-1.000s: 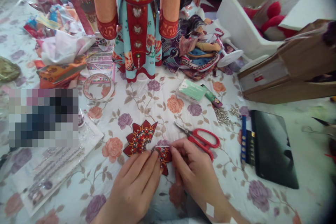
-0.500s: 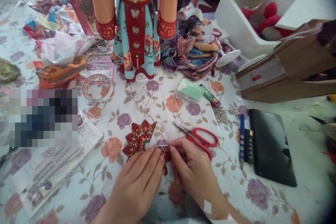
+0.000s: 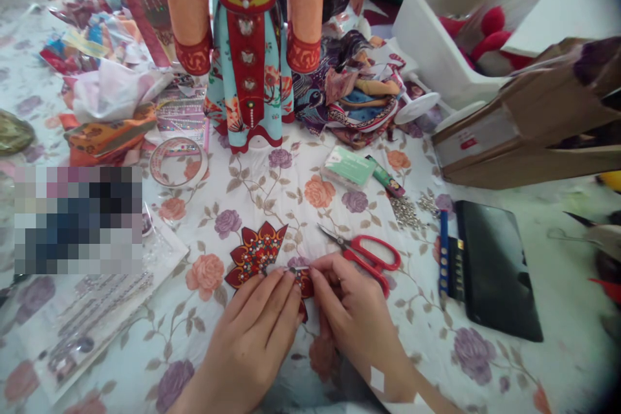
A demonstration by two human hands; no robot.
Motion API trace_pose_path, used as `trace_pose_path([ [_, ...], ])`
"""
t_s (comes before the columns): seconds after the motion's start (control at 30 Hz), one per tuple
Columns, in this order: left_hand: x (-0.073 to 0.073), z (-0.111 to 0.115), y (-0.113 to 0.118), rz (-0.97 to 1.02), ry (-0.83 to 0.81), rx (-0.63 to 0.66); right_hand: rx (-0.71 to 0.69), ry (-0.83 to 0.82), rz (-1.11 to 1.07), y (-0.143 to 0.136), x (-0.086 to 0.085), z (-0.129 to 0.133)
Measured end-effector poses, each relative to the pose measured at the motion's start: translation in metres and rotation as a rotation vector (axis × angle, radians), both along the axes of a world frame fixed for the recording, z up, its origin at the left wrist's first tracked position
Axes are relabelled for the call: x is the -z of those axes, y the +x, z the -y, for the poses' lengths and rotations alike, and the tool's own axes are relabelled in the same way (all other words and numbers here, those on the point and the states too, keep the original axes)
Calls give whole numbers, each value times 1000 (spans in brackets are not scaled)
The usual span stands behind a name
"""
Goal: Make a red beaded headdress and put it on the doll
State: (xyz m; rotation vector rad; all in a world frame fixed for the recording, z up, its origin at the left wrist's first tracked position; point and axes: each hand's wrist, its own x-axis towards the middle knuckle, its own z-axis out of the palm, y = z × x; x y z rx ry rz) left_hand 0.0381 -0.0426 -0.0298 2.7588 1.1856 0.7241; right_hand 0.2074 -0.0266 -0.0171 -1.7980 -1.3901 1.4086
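Note:
A dark red, star-edged piece with bead-like dots (image 3: 257, 249) lies on the flowered cloth. My left hand (image 3: 257, 330) rests over its lower part, fingers together and pressing it down. At the piece's right part, my right hand (image 3: 352, 310) pinches at the end of a thin pale strip (image 3: 298, 268); the fingertips are close together and partly hide what they grip. Both hands nearly meet there. Red-handled scissors (image 3: 371, 255) lie just beyond my right hand, their tips pointing to the upper left.
A dressed doll (image 3: 250, 58) stands at the back. A tape roll (image 3: 178, 162) and bead packets (image 3: 97, 310) lie left. Towards the right are a green-white box (image 3: 348, 167), small metal beads (image 3: 406, 211), a black tablet (image 3: 499, 268), a cardboard box (image 3: 524, 123) and a white foam box (image 3: 427, 32).
The whole view has shifted slightly. Both hands keep almost the same place and pose on the red piece.

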Motion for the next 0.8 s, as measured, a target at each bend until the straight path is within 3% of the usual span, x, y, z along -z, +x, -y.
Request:
trace_pose_path([
  [0.3, 2, 1, 0, -20, -2, -10, -34, 109, 129, -1, 2, -1],
  [0.8, 0, 2, 0, -5, -24, -19, -31, 129, 177, 0, 2, 0],
])
